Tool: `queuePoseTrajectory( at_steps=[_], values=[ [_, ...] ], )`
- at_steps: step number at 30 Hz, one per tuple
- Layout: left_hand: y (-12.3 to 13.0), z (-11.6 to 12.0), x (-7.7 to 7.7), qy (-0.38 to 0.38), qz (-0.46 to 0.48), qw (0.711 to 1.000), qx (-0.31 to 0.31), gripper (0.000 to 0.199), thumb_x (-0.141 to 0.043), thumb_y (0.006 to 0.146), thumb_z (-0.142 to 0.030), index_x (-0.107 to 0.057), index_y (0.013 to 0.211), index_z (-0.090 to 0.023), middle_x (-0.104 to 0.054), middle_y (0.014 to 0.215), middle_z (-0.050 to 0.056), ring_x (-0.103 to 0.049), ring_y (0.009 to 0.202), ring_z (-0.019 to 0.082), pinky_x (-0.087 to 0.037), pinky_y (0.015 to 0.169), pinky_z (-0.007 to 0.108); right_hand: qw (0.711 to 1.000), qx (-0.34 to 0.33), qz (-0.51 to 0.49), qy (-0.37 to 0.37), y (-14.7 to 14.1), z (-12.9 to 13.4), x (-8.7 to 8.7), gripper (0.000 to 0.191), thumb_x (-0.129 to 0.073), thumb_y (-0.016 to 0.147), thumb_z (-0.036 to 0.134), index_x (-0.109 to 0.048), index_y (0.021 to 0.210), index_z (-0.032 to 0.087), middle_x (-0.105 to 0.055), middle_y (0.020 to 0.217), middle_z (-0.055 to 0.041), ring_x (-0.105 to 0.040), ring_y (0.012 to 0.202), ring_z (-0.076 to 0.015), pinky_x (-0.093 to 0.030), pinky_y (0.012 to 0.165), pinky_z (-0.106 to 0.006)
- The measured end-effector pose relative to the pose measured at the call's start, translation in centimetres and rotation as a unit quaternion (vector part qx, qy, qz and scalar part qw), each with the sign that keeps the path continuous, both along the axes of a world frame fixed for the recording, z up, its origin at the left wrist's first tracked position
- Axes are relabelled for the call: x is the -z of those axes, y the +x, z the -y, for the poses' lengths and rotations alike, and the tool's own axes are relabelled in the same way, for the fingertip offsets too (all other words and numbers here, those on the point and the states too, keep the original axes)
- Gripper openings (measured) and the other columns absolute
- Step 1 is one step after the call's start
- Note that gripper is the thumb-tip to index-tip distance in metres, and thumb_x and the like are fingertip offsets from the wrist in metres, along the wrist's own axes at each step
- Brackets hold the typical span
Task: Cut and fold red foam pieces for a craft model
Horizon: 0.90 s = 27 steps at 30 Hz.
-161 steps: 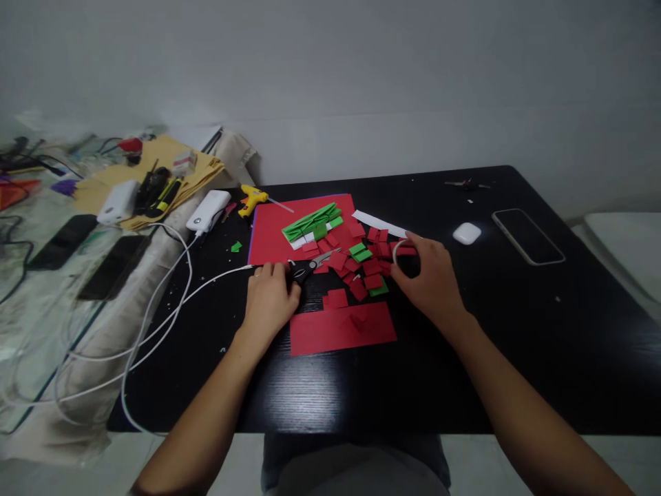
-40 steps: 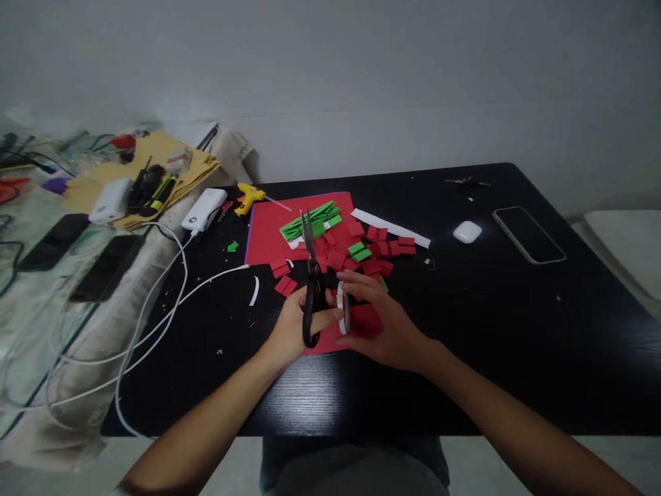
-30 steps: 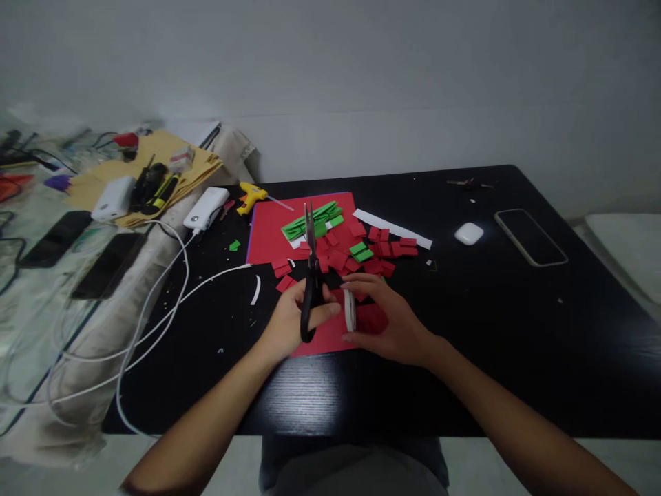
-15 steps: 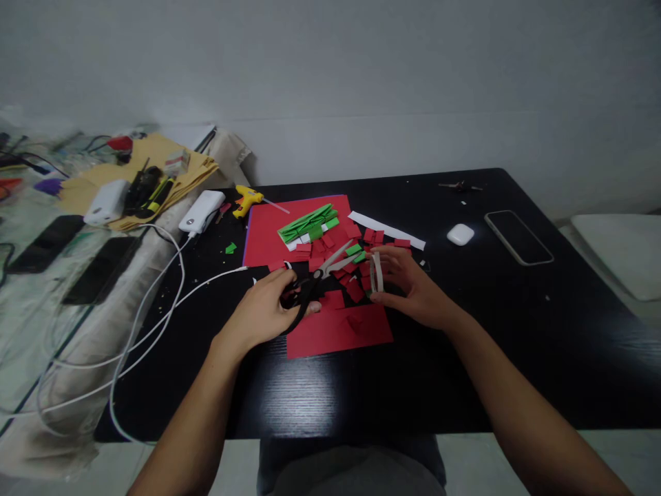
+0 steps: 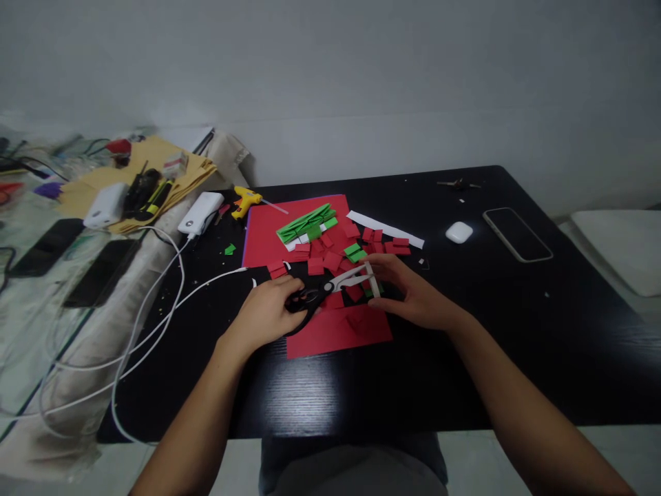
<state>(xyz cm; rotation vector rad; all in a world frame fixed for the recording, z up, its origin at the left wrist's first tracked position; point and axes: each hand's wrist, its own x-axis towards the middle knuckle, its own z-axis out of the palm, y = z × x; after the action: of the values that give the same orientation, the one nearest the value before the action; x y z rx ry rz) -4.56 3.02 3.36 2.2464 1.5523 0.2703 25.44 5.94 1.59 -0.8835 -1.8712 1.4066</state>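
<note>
My left hand (image 5: 273,306) is closed round the black handles of a pair of scissors (image 5: 329,286), whose metal blades point right. Between the thumb and fingers of my right hand (image 5: 407,289) is a thin white paper strip (image 5: 374,281), held upright. The parted blade tips reach this strip; whether they touch it I cannot tell. Beneath the scissors and hands lie several small folded red paper pieces (image 5: 333,261) and a few green ones (image 5: 354,252). A red paper rectangle (image 5: 325,336) lies nearest me, with a small folded bit on it.
Behind are a red sheet (image 5: 261,238), folded green paper (image 5: 304,224), a long white strip (image 5: 387,229) and a yellow glue gun (image 5: 245,201). Earbuds case (image 5: 459,232), phone (image 5: 517,235) and keys (image 5: 458,184) lie right. White cables (image 5: 180,275) and a power bank (image 5: 201,212) are left.
The scissors have moved right and slightly down, bringing their blades to the white strip. My right hand has shifted slightly down, still holding the strip.
</note>
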Motion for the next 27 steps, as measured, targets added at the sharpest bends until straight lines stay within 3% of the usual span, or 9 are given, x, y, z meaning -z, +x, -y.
queuePoseTrajectory(
  at_steps=[6,13,19,27],
  values=[
    [-0.27,-0.03,0.12,0.007,-0.013,1.000,0.008,0.012,-0.061,0.088,-0.030,-0.063,0.082,-0.020,-0.067,0.080,0.003,-0.061,0.070,0.018,-0.035,0.062,0.029,1.000,-0.008,0.003,0.002,0.15,-0.11,0.27,0.060,-0.078,0.088,0.032,-0.049,0.140,0.034,-0.053,0.147,-0.0074,-0.062,0.129,-0.0289,-0.046,0.116,-0.054],
    [-0.59,-0.17,0.54,-0.002,-0.010,1.000,0.014,0.020,-0.062,0.092,-0.037,-0.067,0.079,-0.022,-0.071,0.079,0.003,-0.065,0.070,0.020,-0.034,0.060,0.028,1.000,-0.016,0.004,0.006,0.26,-0.13,0.55,0.057,-0.077,0.089,0.032,-0.051,0.140,0.034,-0.052,0.149,-0.0081,-0.059,0.133,-0.0298,-0.045,0.116,-0.057],
    [-0.39,-0.10,0.37,-0.018,0.014,1.000,0.020,0.028,-0.063,0.091,-0.041,-0.064,0.072,-0.022,-0.068,0.069,0.001,-0.060,0.062,0.017,-0.032,0.058,0.027,1.000,-0.019,-0.001,0.017,0.42,-0.12,0.41,0.054,-0.077,0.089,0.031,-0.054,0.138,0.034,-0.054,0.146,-0.0077,-0.058,0.134,-0.0297,-0.046,0.115,-0.055],
    [-0.57,-0.26,0.34,-0.028,-0.006,0.999,-0.020,0.033,-0.062,0.092,-0.049,-0.064,0.074,-0.022,-0.069,0.070,0.003,-0.062,0.064,0.019,-0.031,0.058,0.027,0.999,-0.028,-0.018,0.018,0.28,-0.03,0.17,0.056,-0.077,0.089,0.029,-0.052,0.139,0.036,-0.053,0.146,-0.0061,-0.056,0.135,-0.0282,-0.045,0.117,-0.054]
  ],
)
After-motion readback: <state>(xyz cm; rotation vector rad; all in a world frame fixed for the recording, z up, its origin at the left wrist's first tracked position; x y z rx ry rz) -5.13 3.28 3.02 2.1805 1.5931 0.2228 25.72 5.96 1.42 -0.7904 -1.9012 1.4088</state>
